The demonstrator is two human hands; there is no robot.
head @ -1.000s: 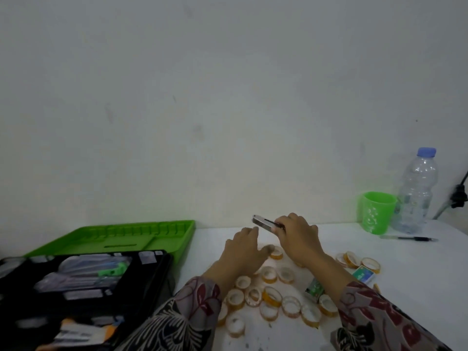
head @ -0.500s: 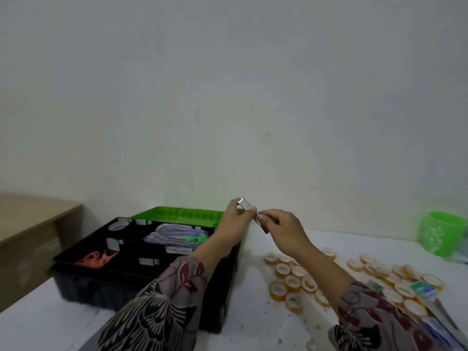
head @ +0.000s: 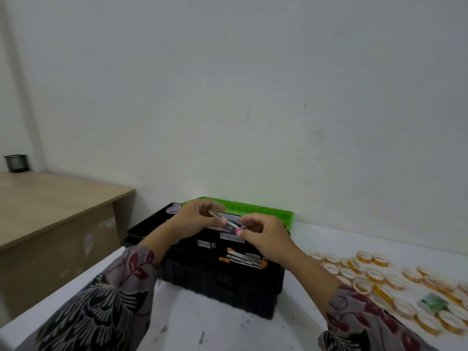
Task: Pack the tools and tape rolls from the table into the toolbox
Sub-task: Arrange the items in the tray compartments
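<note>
At centre frame, the left hand [head: 195, 220] and right hand [head: 266, 236] pinch a slim metal tool [head: 229, 222] over the open toolbox [head: 222, 282]. Tape rolls [head: 374, 274] lie lower right.

Blurry, unidentifiable metal tool [head: 229, 222]

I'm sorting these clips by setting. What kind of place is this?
Probably an office or plain workroom: a bare white wall, a wooden desk with a black mesh cup beside the white table, and a toolbox with tape rolls.
</note>
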